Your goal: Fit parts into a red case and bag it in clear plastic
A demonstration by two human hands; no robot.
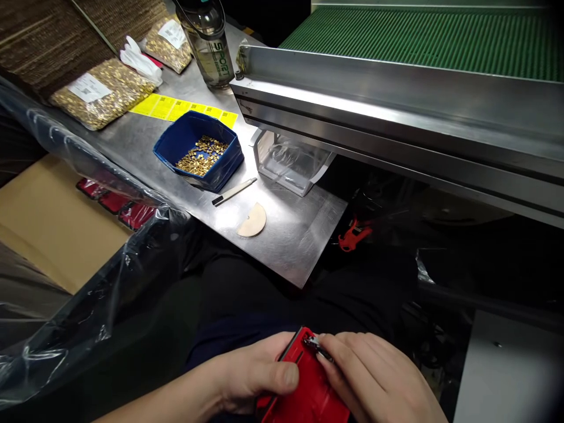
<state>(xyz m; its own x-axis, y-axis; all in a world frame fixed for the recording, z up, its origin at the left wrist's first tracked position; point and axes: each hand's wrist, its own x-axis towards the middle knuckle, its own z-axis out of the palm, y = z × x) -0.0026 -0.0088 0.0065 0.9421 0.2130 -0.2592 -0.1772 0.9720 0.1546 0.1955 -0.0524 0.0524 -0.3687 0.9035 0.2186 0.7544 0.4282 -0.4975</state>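
Observation:
A red plastic part [315, 390] with a dark edge is tilted up close to my lap, near the bottom of the head view. My left hand [251, 373] grips its left side, with the thumb lying on the red face. Over the right side is my right hand [374, 373], its fingers closed on a small tool with a silver tip and a dark body [318, 346]. That tip meets the upper corner of the red part. My fingers hide much of the tool, so its exact kind is unclear.
On the metal table [291, 235] are a blue bin [176, 132] of small brass pieces, a pen-like tool [233, 192], a beige half-disc [252, 221], a clear tray [293, 161], a bottle [209, 53] and bagged brass pieces [118, 88]. A green conveyor [423, 38] runs behind; a plastic-lined box [66, 217] stands left.

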